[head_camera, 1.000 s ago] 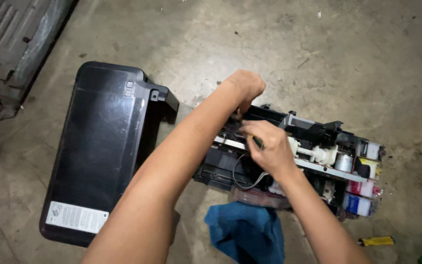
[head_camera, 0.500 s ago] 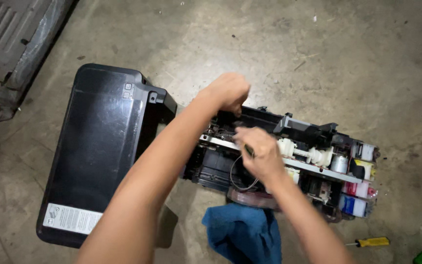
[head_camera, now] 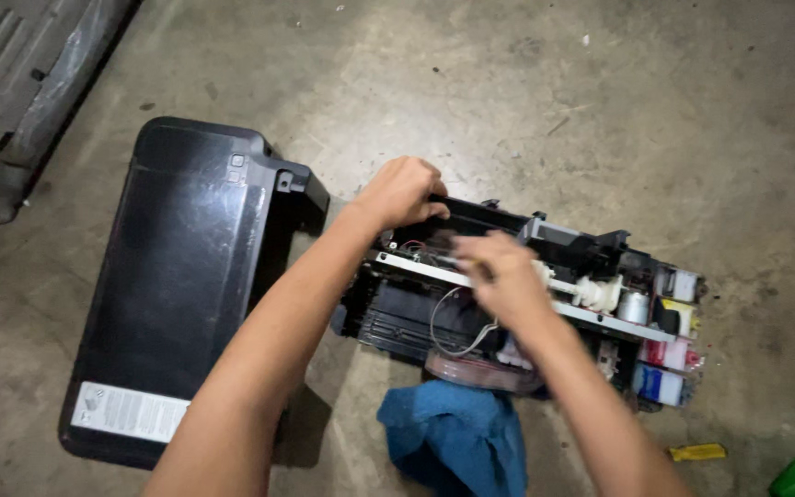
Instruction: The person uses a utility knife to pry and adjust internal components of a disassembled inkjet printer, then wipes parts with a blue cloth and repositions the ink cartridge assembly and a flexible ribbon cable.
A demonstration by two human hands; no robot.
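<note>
Right hand (head_camera: pixel 499 276) now blurred over printer chassis (head_camera: pixel 545 294)

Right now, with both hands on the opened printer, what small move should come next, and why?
Probably keep the left hand pressing on the printer chassis at its back edge while the right hand goes on working at the metal rail. The right hand is blurred, so its grip cannot be told; the chassis sits loose on the concrete floor.

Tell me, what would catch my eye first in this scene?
Two bare hands work on an opened printer mechanism at centre: the left hand grips its far edge, the right hand, blurred, is over its metal rail. The black printer cover lies on the concrete floor to the left, a blue cloth below.
</note>
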